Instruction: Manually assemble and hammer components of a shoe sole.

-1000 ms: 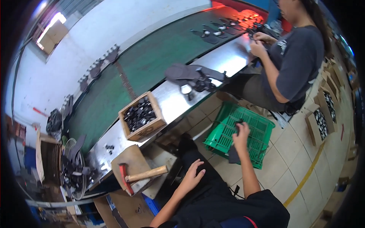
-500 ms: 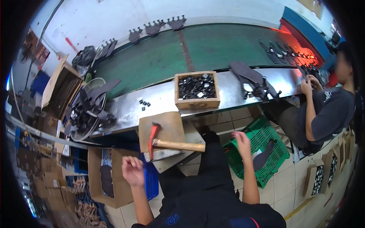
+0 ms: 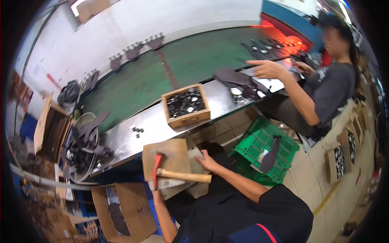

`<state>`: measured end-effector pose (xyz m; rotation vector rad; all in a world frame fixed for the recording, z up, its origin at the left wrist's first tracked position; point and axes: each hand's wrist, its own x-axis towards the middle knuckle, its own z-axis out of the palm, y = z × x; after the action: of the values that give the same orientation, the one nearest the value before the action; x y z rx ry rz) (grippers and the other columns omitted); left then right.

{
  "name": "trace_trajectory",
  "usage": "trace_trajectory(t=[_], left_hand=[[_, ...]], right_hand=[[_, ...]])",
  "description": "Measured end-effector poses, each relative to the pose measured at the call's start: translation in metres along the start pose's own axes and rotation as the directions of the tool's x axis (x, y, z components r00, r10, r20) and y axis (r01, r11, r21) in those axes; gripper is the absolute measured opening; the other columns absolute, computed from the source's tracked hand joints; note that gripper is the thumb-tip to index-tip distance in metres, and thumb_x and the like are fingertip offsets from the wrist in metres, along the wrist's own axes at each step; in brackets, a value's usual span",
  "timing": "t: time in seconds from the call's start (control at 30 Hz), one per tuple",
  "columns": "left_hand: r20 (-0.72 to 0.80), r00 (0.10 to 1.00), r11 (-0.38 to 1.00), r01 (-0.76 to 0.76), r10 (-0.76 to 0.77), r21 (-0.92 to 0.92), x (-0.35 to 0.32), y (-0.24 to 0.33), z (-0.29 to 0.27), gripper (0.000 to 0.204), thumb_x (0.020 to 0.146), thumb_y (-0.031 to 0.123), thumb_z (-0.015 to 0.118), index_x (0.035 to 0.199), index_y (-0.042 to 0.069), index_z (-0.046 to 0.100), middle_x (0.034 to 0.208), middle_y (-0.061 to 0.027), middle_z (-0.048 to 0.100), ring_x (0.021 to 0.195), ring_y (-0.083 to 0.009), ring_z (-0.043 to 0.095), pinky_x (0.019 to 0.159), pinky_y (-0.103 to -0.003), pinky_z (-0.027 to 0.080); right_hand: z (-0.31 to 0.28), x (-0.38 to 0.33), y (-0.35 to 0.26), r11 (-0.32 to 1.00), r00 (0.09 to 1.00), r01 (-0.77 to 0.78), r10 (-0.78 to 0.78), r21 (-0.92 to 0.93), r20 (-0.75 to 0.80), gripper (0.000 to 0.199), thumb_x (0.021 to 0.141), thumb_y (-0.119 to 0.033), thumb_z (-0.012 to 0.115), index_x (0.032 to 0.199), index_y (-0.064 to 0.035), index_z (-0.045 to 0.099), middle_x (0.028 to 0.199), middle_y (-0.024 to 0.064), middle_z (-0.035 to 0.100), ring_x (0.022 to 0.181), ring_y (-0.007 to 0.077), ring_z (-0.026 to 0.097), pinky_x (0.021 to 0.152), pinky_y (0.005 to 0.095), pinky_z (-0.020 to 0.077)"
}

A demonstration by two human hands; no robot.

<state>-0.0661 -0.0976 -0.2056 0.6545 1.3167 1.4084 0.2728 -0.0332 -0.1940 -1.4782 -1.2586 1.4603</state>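
A hammer [image 3: 182, 175] with a red head and wooden handle lies across a tan square pad [image 3: 172, 148] in front of me. My left hand [image 3: 157, 195] is at the pad's near left edge, just below the hammer head; its fingers are hidden there. To the right of the pad, my right hand [image 3: 208, 162] is held above the hammer handle, over or against the pale plate [image 3: 195, 156]. Its fingers are partly extended and apart, with nothing visible in them. Beyond the pad, a wooden box [image 3: 188, 119] of small black pieces stands on the metal ledge.
A green conveyor belt [image 3: 133, 85] runs behind the metal ledge [image 3: 150, 117]. Dark sole-shaped pieces [image 3: 237, 79] lie on the ledge. A wire basket [image 3: 83, 162] is at left, a cardboard box [image 3: 135, 210] below, a green crate [image 3: 285, 156] at right. A co-worker [image 3: 330, 81] sits at far right.
My view has turned right. My right hand has come from above the green crate to the pad's right side; my left has moved to its near left edge. The co-worker has stretched out an arm.
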Motion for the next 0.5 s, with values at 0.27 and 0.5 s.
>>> trace_trajectory(t=[0.27,0.5], left_hand=[[0.002,0.997,0.961,-0.078,0.081,0.266,0.004,0.018,0.036,0.046,0.102,0.035,0.052,0.132,0.0,0.056,0.125,-0.0102,0.063,0.115,-0.0208,0.059,0.1,-0.037,0.046],[-0.133,0.976,0.899,-0.099,0.171,0.428,-0.017,0.021,0.023,0.044,0.102,0.032,0.054,0.132,0.0,0.056,0.124,-0.0103,0.064,0.115,-0.02,0.059,0.101,-0.037,0.046]], right_hand=[[-0.217,-0.006,-0.134,0.773,0.605,0.302,-0.607,-0.558,-0.515,0.028,0.095,-0.025,0.058,0.092,0.0013,0.066,0.08,0.0172,0.07,0.07,0.036,0.068,0.064,0.0434,0.0538],[-0.375,0.07,-0.193,0.489,0.607,-0.427,-0.469,-0.761,-0.641,0.04,0.088,-0.039,0.067,0.091,0.0002,0.067,0.092,0.0221,0.07,0.085,0.0434,0.068,0.075,0.0526,0.0548]])
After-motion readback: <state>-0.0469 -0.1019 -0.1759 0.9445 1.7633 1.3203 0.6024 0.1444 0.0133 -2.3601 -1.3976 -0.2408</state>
